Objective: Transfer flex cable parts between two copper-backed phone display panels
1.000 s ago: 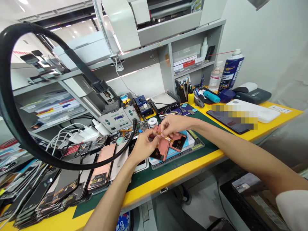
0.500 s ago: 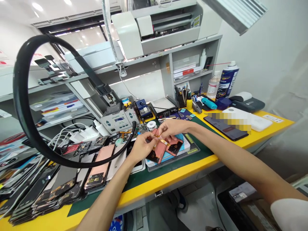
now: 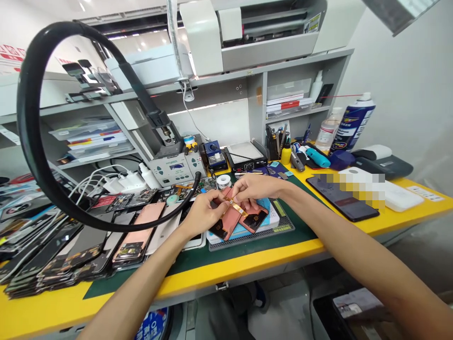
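Over the green mat, a gold ribbon cable slants down rightward across a copper phone back, nearer your right hand than your left hand, both pinched closed at its upper end.

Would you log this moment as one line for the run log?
left hand: at gold ribbon | right hand: pinching gold ribbon | beneath: copper-backed phone screens

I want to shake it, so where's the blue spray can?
In the head view, the blue-and-white spray can stands at the far right of the yellow bench, right beside a clear plastic bottle.
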A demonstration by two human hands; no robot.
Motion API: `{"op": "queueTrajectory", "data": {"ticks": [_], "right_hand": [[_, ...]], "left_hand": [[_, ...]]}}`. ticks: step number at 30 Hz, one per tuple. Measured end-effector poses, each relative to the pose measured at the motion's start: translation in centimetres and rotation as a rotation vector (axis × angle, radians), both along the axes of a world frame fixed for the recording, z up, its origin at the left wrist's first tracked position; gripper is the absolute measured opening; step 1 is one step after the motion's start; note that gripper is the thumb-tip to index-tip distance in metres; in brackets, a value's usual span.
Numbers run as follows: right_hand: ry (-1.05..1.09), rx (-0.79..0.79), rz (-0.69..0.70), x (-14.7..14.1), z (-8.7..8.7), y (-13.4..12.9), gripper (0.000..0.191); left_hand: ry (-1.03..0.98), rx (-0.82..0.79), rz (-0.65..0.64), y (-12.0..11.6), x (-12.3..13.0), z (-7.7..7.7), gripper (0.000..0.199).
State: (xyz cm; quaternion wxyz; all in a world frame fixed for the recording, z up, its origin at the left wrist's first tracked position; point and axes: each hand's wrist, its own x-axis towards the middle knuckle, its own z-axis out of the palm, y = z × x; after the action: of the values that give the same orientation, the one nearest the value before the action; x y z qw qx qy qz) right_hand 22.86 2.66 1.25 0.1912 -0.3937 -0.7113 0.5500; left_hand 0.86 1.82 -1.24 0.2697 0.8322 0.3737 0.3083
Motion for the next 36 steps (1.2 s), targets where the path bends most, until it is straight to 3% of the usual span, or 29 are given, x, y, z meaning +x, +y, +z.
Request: {"op": "queueTrajectory", "data": {"ticks": [25,36], "right_hand": [[-0.027,-0.001,-0.006,-0.3,-0.05,0.03,0.016],[-0.016,-0.003,0.008,-0.29,0.18,-0.21,0.02]], "left_hand": [[-0.065,0.023,-0.008,0.1,0.03,-0.28,0.018],[-0.084,-0.037,-0.005,0.16,-0.1,-0.5,0.018]]}}
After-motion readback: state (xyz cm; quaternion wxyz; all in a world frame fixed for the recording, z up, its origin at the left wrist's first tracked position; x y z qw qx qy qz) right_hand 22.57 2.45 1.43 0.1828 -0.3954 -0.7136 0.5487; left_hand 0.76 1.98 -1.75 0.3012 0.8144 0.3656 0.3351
